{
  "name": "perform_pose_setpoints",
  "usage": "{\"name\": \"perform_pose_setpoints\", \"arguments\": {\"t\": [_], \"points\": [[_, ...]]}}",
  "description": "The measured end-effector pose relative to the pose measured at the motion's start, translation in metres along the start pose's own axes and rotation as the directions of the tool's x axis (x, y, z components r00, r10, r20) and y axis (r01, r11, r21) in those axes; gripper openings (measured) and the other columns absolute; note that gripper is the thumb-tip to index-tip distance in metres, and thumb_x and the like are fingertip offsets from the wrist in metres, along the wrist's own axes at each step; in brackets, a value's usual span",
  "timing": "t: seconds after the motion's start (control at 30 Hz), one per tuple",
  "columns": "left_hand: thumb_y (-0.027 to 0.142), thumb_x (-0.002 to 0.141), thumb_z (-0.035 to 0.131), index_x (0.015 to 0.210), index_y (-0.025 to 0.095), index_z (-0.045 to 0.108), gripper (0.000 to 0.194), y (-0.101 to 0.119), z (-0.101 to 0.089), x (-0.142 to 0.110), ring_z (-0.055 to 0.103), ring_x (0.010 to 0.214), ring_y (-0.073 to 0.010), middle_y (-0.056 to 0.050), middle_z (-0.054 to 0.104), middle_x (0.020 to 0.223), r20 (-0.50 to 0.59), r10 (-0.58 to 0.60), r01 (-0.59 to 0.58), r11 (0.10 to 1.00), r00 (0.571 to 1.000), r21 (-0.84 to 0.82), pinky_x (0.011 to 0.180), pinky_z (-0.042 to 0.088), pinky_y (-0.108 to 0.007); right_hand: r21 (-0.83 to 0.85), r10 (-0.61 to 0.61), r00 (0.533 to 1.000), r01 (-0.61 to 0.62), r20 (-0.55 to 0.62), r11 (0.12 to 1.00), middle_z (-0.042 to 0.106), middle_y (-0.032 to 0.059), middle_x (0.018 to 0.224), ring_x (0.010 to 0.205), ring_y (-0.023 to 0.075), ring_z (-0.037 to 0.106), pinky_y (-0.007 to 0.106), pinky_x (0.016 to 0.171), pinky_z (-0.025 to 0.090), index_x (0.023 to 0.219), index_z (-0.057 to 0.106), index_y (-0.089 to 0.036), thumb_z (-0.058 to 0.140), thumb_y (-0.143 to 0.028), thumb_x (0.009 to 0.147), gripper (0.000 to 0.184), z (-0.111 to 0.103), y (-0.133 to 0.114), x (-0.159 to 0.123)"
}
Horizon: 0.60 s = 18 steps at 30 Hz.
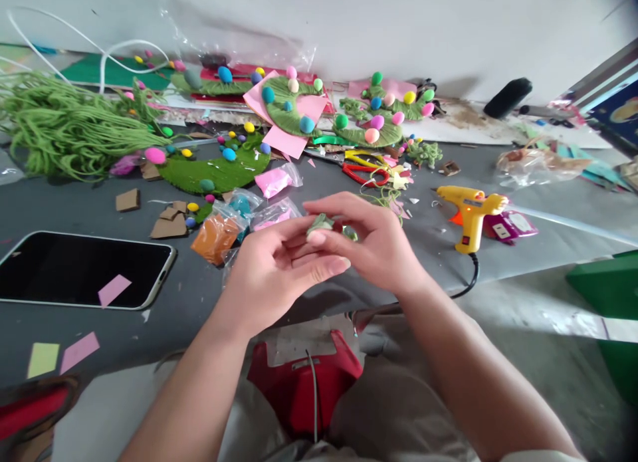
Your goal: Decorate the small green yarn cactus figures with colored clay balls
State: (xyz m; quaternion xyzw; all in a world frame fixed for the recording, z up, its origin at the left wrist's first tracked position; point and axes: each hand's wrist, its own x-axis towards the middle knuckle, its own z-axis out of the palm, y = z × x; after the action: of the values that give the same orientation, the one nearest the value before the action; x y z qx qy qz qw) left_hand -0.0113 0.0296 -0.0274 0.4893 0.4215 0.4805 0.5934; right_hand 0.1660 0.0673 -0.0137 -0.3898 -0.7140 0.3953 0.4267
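My left hand [272, 272] and my right hand [371, 239] meet in front of me, fingers pinched together around a small green craft piece [321, 223]. Most of that piece is hidden by my fingers. Both hands hover just above the grey floor mat [199, 296], close to several small bags of coloured powder [234, 226]. A yellow glue gun [471, 209] lies to the right of my right hand, with its black cord running toward me.
A black phone [82, 269] lies at the left with pink paper scraps around it. Green yarn [64, 126], yarn-wrapped shapes with coloured pom-poms [299, 106], red and yellow scissors [366, 166] and cardboard bits [169, 223] crowd the far side. A red stool [304, 375] stands between my knees.
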Motion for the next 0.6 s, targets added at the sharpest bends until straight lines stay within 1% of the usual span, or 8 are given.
{"name": "perform_pose_setpoints", "arguments": {"t": [0.07,0.13,0.17,0.27,0.33,0.4,0.5,0.6], "points": [[0.033,0.075,0.091,0.107,0.021,0.08,0.035,-0.002,0.0,0.0,0.079,0.096,-0.0261,-0.005,0.082,0.102,-0.023,0.009,-0.008,0.999,1.0,0.052,0.083,0.067,-0.032,-0.03,-0.027,1.0,0.027,-0.002,0.999,0.078,0.0049,0.105,0.095,0.0188,0.071,0.031,0.079,0.058,0.107,0.081,-0.025,0.08,-0.046,0.087,0.029,0.006,0.0,-0.001],[0.036,0.081,0.086,0.101,0.02,0.08,0.025,-0.001,0.001,0.001,0.08,0.089,-0.024,-0.004,0.082,0.093,-0.049,0.003,0.0,0.999,0.999,0.046,0.083,0.067,-0.032,-0.07,-0.046,0.996,0.041,-0.072,0.997,0.078,0.0038,0.095,0.087,0.0173,0.07,0.03,0.077,0.057,0.096,0.082,-0.023,0.078,-0.042,0.089,0.021,0.009,0.001,0.0],[0.037,0.084,0.083,0.099,0.02,0.081,0.022,0.001,0.002,0.001,0.08,0.086,-0.0233,-0.004,0.082,0.091,-0.055,-0.011,0.012,1.0,0.998,0.021,0.083,0.067,-0.033,-0.085,-0.05,0.992,0.04,-0.117,0.996,0.077,0.0033,0.091,0.083,0.0166,0.069,0.03,0.075,0.057,0.092,0.081,-0.023,0.077,-0.042,0.09,0.02,0.008,0.003,0.0],[0.036,0.086,0.082,0.099,0.02,0.08,0.021,0.006,0.004,0.001,0.081,0.087,-0.0241,-0.005,0.083,0.094,-0.054,-0.074,0.071,0.996,0.996,-0.053,0.089,0.067,-0.037,-0.081,-0.021,0.971,0.001,-0.24,0.997,0.076,0.0022,0.084,0.077,0.0155,0.068,0.03,0.072,0.057,0.088,0.08,-0.021,0.077,-0.047,0.089,0.026,0.0,0.007,0.003],[0.032,0.082,0.086,0.104,0.02,0.079,0.026,0.007,0.003,0.001,0.08,0.097,-0.0265,-0.007,0.083,0.101,-0.037,-0.083,0.079,0.993,0.996,-0.091,0.094,0.066,-0.039,-0.048,0.007,0.963,-0.021,-0.269,0.999,0.077,0.003,0.087,0.08,0.0166,0.069,0.03,0.073,0.058,0.091,0.079,-0.021,0.077,-0.052,0.088,0.032,-0.005,0.008,0.004],[0.027,0.078,0.089,0.113,0.021,0.077,0.038,0.005,0.001,0.001,0.076,0.111,-0.0288,-0.008,0.081,0.114,0.006,-0.045,0.046,0.989,0.999,-0.141,0.101,0.063,-0.04,-0.015,0.016,0.972,-0.02,-0.235,1.0,0.077,0.0045,0.095,0.088,0.0182,0.071,0.031,0.077,0.059,0.1,0.079,-0.021,0.077,-0.054,0.087,0.035,-0.008,0.007,0.003],[0.028,0.081,0.087,0.125,0.026,0.074,0.046,0.001,-0.003,0.0,0.066,0.13,-0.0308,-0.007,0.073,0.134,0.11,-0.014,0.038,0.974,0.994,-0.224,0.106,0.059,-0.039,-0.003,-0.024,0.994,0.023,-0.108,1.0,0.075,0.0062,0.111,0.101,0.0197,0.07,0.032,0.086,0.059,0.118,0.076,-0.023,0.08,-0.05,0.086,0.042,-0.004,0.004,0.001],[0.038,0.086,0.082,0.13,0.031,0.071,0.046,0.002,-0.005,-0.001,0.061,0.136,-0.0316,-0.006,0.07,0.133,0.18,-0.063,0.123,0.93,0.982,-0.347,0.106,0.058,-0.04,-0.056,-0.095,0.994,0.091,-0.058,0.994,0.072,0.0065,0.117,0.106,0.0191,0.068,0.031,0.089,0.059,0.125,0.074,-0.024,0.082,-0.044,0.086,0.045,0.002,0.005,0.0]]}}
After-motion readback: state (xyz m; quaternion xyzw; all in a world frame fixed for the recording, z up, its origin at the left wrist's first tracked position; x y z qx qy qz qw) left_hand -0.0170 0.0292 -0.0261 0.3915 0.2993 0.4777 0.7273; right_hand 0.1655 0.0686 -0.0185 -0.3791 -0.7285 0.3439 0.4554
